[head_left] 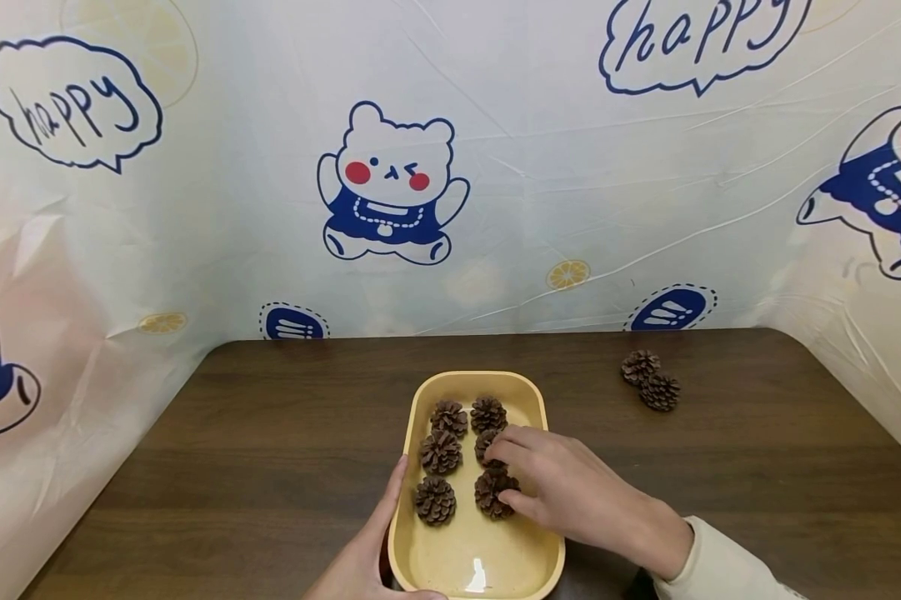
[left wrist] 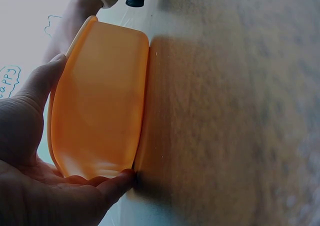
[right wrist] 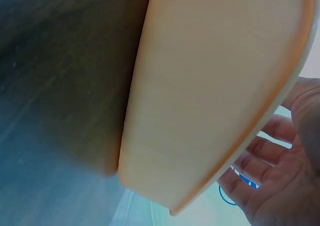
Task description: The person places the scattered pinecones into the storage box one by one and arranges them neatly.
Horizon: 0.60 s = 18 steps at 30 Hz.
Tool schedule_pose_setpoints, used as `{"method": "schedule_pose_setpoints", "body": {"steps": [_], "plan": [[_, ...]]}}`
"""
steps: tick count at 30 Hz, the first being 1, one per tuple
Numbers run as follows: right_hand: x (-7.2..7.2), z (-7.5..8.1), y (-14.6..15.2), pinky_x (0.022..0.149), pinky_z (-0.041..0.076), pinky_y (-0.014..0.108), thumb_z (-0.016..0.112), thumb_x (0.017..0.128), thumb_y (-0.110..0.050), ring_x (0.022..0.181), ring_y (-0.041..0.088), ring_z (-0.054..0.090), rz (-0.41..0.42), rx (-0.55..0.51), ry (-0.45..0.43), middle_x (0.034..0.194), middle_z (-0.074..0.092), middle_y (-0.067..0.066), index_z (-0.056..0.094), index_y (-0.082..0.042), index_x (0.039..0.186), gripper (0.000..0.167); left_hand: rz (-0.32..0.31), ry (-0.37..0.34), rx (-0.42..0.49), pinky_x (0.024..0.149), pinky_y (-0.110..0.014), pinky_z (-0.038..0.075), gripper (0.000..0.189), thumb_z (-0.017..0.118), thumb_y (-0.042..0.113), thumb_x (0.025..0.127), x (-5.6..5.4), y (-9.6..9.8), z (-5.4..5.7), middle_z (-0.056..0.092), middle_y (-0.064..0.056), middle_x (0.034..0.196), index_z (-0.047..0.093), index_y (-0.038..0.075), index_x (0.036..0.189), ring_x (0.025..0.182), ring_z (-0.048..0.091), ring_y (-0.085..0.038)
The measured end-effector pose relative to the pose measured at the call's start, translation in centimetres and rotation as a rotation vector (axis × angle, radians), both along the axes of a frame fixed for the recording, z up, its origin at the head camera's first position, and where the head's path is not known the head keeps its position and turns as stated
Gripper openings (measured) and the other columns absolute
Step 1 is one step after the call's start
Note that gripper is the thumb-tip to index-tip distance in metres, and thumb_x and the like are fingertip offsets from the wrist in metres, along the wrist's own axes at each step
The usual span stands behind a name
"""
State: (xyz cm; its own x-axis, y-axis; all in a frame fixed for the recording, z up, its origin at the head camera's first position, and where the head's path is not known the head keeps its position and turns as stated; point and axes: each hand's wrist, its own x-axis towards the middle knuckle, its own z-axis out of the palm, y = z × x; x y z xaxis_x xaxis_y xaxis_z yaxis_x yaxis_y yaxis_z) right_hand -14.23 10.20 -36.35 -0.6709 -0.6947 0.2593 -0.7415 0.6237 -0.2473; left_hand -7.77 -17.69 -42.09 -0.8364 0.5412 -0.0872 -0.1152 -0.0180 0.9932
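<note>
My left hand holds the near left corner of a yellow rectangular tray, with the thumb at its rim in the left wrist view. Inside lie several brown pine cones in two columns, including a left near one. From the right side, my right hand reaches over the rim. Its thumb and fingers are round the nearest pine cone of the right column, and the fingers partly cover the middle cone. The right wrist view shows that hand beyond the tray wall; its fingertips are hidden there.
Two more pine cones lie together on the dark wooden table at the back right. Behind the table hangs a pale printed cloth with bears and lettering; it also covers both sides.
</note>
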Motion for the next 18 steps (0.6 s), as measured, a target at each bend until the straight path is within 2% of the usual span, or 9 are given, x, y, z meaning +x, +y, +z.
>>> {"method": "schedule_pose_setpoints", "body": {"steps": [7, 15, 18], "plan": [[-0.1, 0.3, 0.7, 0.089, 0.062, 0.036, 0.086, 0.087, -0.016, 0.106, 0.018, 0.071, -0.023, -0.030, 0.034, 0.119, 0.071, 0.001, 0.074, -0.009, 0.119, 0.035, 0.002, 0.012, 0.006, 0.096, -0.031, 0.060, 0.134, 0.084, 0.008, 0.089, 0.1, 0.0, -0.1, -0.002, -0.041, 0.166, -0.025, 0.029, 0.165, 0.123, 0.065, -0.017], [-0.3, 0.5, 1.6, 0.084, 0.062, 0.037, 0.087, 0.085, -0.016, 0.103, 0.017, 0.071, -0.053, -0.086, 0.078, 0.117, 0.071, 0.000, 0.073, -0.011, 0.117, 0.035, 0.007, 0.040, 0.017, 0.096, -0.034, 0.060, 0.135, 0.085, 0.007, 0.087, 0.2, 0.0, -0.2, 0.002, -0.043, 0.165, -0.023, 0.028, 0.165, 0.123, 0.066, -0.018], [-0.5, 0.7, 2.0, 0.085, 0.062, 0.038, 0.088, 0.084, -0.015, 0.104, 0.018, 0.072, -0.076, -0.101, 0.087, 0.118, 0.072, 0.001, 0.072, -0.011, 0.117, 0.037, 0.012, 0.030, 0.015, 0.095, -0.035, 0.061, 0.136, 0.085, 0.007, 0.087, 0.2, 0.1, -0.1, 0.004, -0.043, 0.165, -0.023, 0.029, 0.165, 0.122, 0.066, -0.019]]}}
